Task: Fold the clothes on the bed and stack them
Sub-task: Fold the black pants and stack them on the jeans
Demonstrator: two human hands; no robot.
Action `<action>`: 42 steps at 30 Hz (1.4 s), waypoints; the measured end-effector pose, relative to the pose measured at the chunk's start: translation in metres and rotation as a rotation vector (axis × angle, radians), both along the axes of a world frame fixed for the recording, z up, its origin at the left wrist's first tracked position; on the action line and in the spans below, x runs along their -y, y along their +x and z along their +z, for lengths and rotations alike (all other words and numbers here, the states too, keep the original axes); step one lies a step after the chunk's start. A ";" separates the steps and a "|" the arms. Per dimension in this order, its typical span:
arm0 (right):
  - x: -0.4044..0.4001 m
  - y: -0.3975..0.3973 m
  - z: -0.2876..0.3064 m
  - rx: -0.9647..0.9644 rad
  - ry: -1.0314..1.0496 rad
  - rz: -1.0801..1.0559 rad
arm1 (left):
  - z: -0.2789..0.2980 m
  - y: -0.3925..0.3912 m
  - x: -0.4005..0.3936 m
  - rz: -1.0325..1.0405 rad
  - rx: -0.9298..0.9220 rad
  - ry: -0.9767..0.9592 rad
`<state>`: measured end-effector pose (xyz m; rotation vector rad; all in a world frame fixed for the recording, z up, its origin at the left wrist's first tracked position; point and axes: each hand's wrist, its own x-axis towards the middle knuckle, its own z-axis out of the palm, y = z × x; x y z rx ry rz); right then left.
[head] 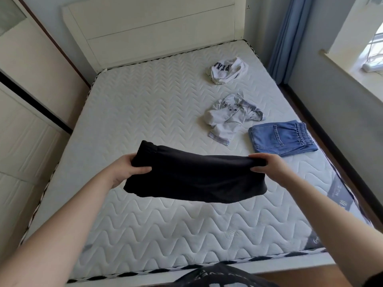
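Four garments were counted: one black garment held mid-frame above the mattress, one folded pair of jeans at right, and two crumpled white pieces, a printed top and a lettered one, further up. The black garment's ends were pinched by the left hand and right hand, thumbs over curled fingers. The lettering was only partly legible. A headboard and blue curtain were seen above

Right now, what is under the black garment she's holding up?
The black garment, gripped by the left hand and right hand, hangs above bare quilted mattress. The patch directly behind it is hidden; no other clothing shows at its edges.
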<state>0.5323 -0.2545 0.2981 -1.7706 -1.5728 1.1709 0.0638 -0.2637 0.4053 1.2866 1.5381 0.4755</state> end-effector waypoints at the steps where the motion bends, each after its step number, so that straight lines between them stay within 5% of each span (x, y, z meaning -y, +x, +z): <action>1: -0.001 0.006 0.003 0.118 0.057 -0.011 | -0.011 0.003 0.006 0.009 0.020 -0.023; 9: -0.002 0.044 0.002 0.425 0.304 -0.008 | -0.099 0.043 0.062 0.105 0.201 -0.188; 13: 0.002 0.022 -0.019 0.482 0.255 0.198 | -0.141 0.033 0.097 0.224 0.215 -0.251; 20: 0.017 -0.053 -0.068 0.449 -0.048 0.308 | -0.195 -0.009 0.164 0.428 0.212 -0.341; 28: 0.007 -0.173 -0.103 0.469 -0.073 0.340 | -0.239 -0.090 0.198 0.573 0.089 -0.356; 42: -0.094 -0.373 -0.232 0.532 -0.128 0.417 | -0.360 -0.279 0.131 0.531 -0.130 -0.378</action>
